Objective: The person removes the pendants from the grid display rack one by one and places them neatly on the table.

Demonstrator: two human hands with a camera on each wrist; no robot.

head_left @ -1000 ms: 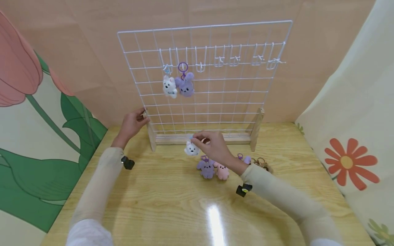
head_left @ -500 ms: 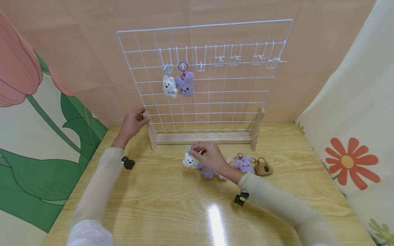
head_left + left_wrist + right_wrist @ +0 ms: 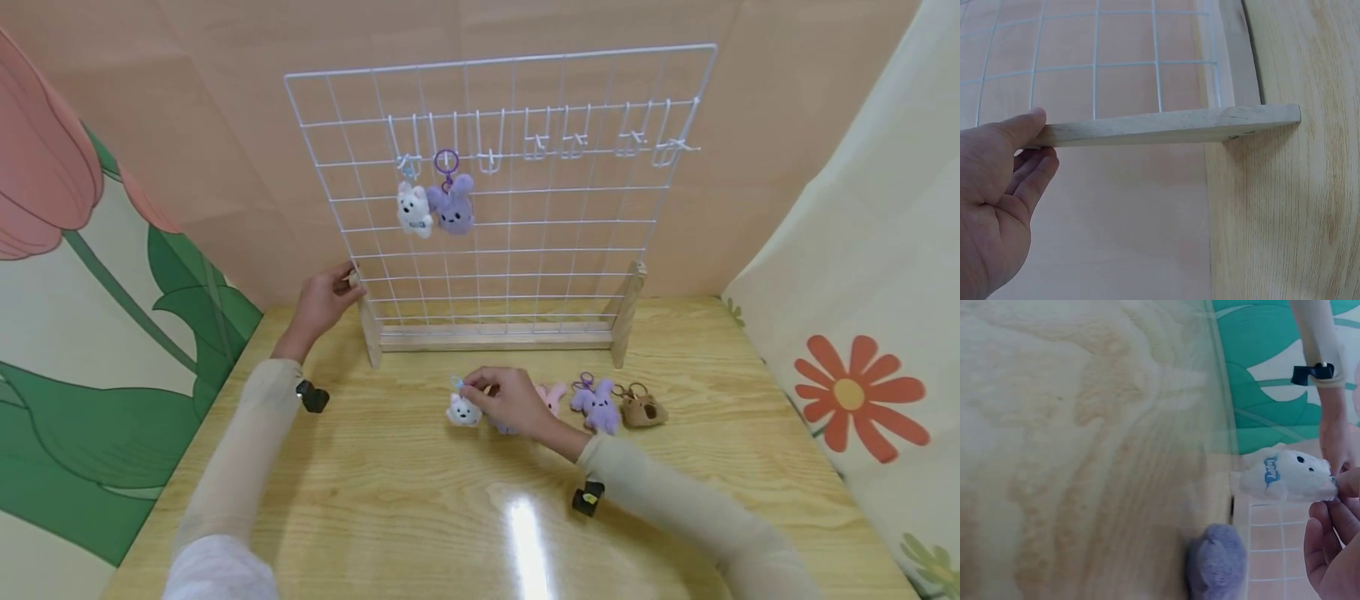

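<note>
Between thumb and fingers, my right hand (image 3: 510, 402) pinches the top of a white plush dog keychain (image 3: 463, 411), just in front of the rack. In the right wrist view this white plush (image 3: 1288, 475) shows a blue patch on its body. My left hand (image 3: 321, 302) grips the upper end of the rack's left wooden leg (image 3: 1147, 125), thumb on one side and fingers on the other. A white plush keychain (image 3: 415, 210) and a purple rabbit keychain (image 3: 453, 207) hang from hooks on the white wire grid rack (image 3: 510, 221). Another purple plush (image 3: 1216, 562) is mostly hidden behind my right hand in the head view.
To the right of my right hand lie a pink plush (image 3: 553, 396), a purple rabbit keychain (image 3: 600, 407) and a brown plush keychain (image 3: 642, 408) on the wooden table (image 3: 390, 500). Several white hooks (image 3: 575, 143) line the grid's upper part. A peach backdrop (image 3: 225, 108) stands behind.
My right hand has come down and toward me with the white plush dog keychain, nearing the table and covering the purple plush. My left hand has stayed on the rack's leg.
</note>
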